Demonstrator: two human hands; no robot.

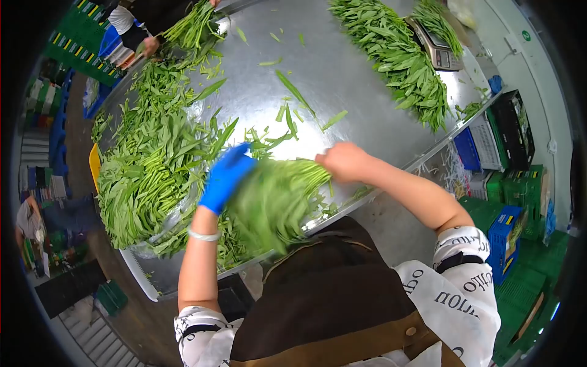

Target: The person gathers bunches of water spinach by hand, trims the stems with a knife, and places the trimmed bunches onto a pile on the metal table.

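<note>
My right hand, bare, is closed round the stem ends of a bunch of water spinach. The leafy end of that bunch hangs toward me over the table's near edge, smeared by motion. In a blue glove, my left hand is beside the bunch's upper leaves, fingers stretched out toward the stems. Just left of it lies a large heap of the same greens, partly on clear plastic. Loose leaves and cut stems are scattered on the metal table beyond my hands.
A row of laid-out bunches runs along the table's far right, by a digital scale bearing more greens. At the far left, another person's hand is at a bunch. Green and blue crates stand on the right.
</note>
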